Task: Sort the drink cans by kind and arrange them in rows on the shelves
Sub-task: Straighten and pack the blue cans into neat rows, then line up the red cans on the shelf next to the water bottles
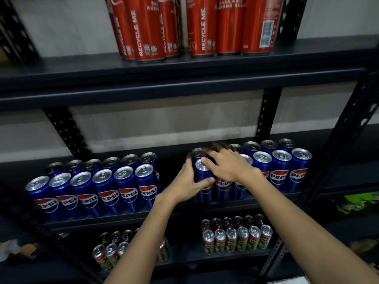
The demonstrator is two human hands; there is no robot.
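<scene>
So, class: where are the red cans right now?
The red cans stand on the top shelf, centre-right in the head view, directly above the blue cans.

Blue Pepsi cans [126, 187]: about 24. Red cans [203, 27]: six visible. Green-red cans [242, 240]: about 20.

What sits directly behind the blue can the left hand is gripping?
Behind the gripped blue can, held by the left hand, another blue can's top shows. The right hand covers the cans beside it.
</scene>
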